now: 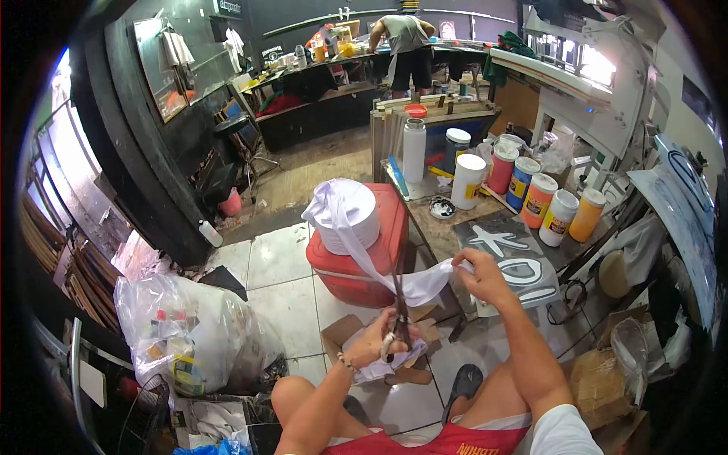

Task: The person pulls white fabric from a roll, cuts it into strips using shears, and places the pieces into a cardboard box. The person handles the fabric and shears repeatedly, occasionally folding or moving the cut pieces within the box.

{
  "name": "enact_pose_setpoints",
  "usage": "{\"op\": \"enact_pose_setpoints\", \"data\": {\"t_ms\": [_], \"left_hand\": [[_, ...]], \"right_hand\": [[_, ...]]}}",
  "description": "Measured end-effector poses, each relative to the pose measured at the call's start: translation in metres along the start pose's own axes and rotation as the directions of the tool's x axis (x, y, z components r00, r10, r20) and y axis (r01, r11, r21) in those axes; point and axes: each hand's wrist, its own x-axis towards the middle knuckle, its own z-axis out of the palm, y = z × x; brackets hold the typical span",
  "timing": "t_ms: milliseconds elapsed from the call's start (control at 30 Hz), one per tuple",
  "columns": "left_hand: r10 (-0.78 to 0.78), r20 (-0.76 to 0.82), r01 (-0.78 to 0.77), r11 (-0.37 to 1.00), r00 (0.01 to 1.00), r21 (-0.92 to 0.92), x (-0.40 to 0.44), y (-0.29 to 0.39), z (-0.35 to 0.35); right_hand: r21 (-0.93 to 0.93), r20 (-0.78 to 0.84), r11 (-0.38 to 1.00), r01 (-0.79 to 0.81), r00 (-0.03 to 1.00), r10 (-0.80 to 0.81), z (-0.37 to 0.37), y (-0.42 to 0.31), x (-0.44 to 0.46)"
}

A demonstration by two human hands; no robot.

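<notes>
My left hand [373, 338] is closed round the handles of a pair of scissors [399, 299], whose dark blades point up beside a white fabric strip [428, 287]. The strip's right end is pinched in my right hand [485, 279], held out to the right. From there the cloth runs up and left to a thick white fabric roll [350, 220] on top of a red cooler box [356, 279]. Below my left hand, an open cardboard box [339, 336] has pale cloth in it. Whether the blades touch the strip I cannot tell.
To the right, a low bench carries several paint jars [537, 199] and a black board with white lettering [509, 265]. A large clear plastic bag of rubbish [189, 326] stands at left. Another person [409, 53] leans over a cluttered table at the back.
</notes>
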Motion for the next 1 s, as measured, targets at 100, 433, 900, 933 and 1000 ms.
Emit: {"op": "enact_pose_setpoints", "data": {"t_ms": [100,433,900,933,1000], "left_hand": [[-0.069,0.257,0.065,0.998,0.964,0.025,-0.003,-0.016,0.010],[-0.106,0.257,0.124,0.991,0.961,-0.054,0.006,-0.054,0.033],[0.001,0.148,0.008,0.998,0.989,-0.057,0.013,0.000,0.016],[0.000,0.150,0.009,0.998,0.989,-0.060,0.012,0.000,0.014],[0.003,0.098,-0.007,0.999,0.995,0.039,0.010,0.004,0.013]], "right_hand": [[-0.001,-0.104,1.000,0.017,0.994,-0.017,-0.003,0.008,0.001],[0.222,0.002,0.971,-0.086,0.996,0.088,-0.011,0.003,-0.003],[0.549,0.373,0.802,-0.235,0.928,0.016,-0.020,-0.017,-0.003],[0.557,0.420,0.785,-0.271,0.907,0.015,-0.022,-0.017,-0.004],[0.521,0.434,0.811,-0.266,0.901,0.017,-0.023,-0.010,-0.003]]}}
